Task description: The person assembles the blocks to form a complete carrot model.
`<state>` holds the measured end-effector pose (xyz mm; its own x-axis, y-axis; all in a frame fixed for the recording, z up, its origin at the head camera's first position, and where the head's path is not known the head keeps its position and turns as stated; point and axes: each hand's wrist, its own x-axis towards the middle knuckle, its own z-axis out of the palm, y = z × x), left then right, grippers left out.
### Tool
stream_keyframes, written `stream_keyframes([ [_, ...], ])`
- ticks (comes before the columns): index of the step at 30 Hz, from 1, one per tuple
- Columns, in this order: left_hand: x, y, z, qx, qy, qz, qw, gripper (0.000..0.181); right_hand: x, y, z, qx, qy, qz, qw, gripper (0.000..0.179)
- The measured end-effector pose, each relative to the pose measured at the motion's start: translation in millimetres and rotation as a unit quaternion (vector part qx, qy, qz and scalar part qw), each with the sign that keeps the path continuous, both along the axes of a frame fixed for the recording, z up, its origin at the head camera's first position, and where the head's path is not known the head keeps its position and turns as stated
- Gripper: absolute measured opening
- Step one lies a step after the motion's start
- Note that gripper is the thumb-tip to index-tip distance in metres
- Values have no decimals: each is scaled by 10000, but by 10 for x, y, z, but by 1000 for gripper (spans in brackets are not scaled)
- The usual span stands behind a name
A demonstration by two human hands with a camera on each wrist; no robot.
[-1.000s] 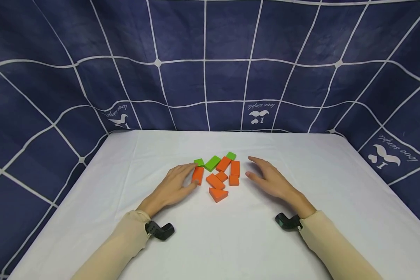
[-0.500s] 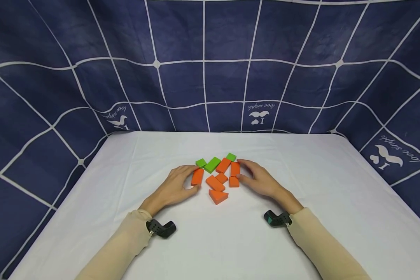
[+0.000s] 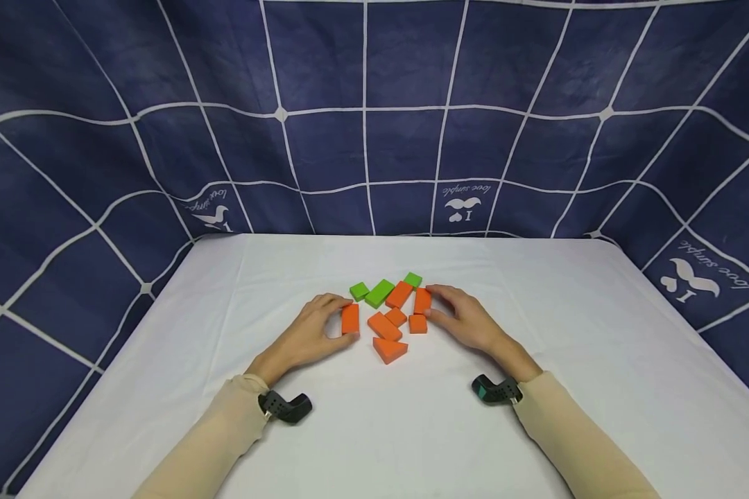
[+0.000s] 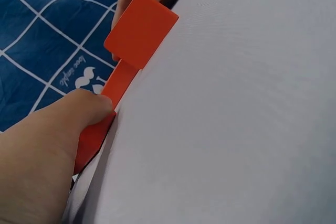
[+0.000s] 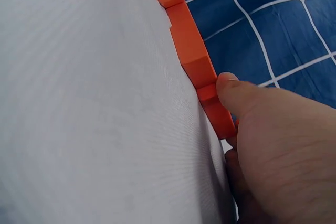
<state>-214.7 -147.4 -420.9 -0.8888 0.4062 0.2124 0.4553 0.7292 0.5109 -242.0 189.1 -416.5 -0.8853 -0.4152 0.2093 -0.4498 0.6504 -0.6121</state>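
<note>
In the head view my left hand (image 3: pixel 308 331) pinches a long orange block (image 3: pixel 350 319) between thumb and fingers at the left of a group of blocks. On the opposite side my right hand (image 3: pixel 465 319) has its thumb and fingertips at the two ends of another orange block (image 3: pixel 422 301). Just below that one lies a small orange square block (image 3: pixel 417 324). Between the hands are an orange triangular block (image 3: pixel 390 350) and several other orange blocks. The left wrist view shows my thumb (image 4: pixel 97 109) against orange; the right wrist view shows the other thumb (image 5: pixel 231 85) likewise.
Green blocks lie at the far side of the group: a small one (image 3: pixel 358 291) at left, a longer one (image 3: pixel 379 294) in the middle and another small one (image 3: pixel 412 280). White cloth (image 3: pixel 387 430) covers the table. A blue checked curtain (image 3: pixel 406 145) hangs behind.
My right hand has moved left onto the right-hand orange block, which has tilted slightly. The left orange block has turned straighter and come away from the small green block in my left hand's grip.
</note>
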Motion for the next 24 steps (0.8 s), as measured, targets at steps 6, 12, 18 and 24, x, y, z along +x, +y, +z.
stream_keyframes([
  [6, 49, -33, 11, 63, -6, 19, 10000, 64, 7, 20, -1, 151, 47, 36, 9999, 56],
  [12, 144, -79, 45, 326, -93, -9, 9994, 59, 30, 32, -1, 137, 345, -170, 9992, 55],
  [18, 285, -40, 86, 397, -175, -359, 9984, 57, 87, 49, -6, -523, 314, -328, 9976, 55],
  [24, 354, 47, 80, 382, -201, -664, 9969, 55, 155, 34, -7, -1019, 46, 356, 9941, 60],
])
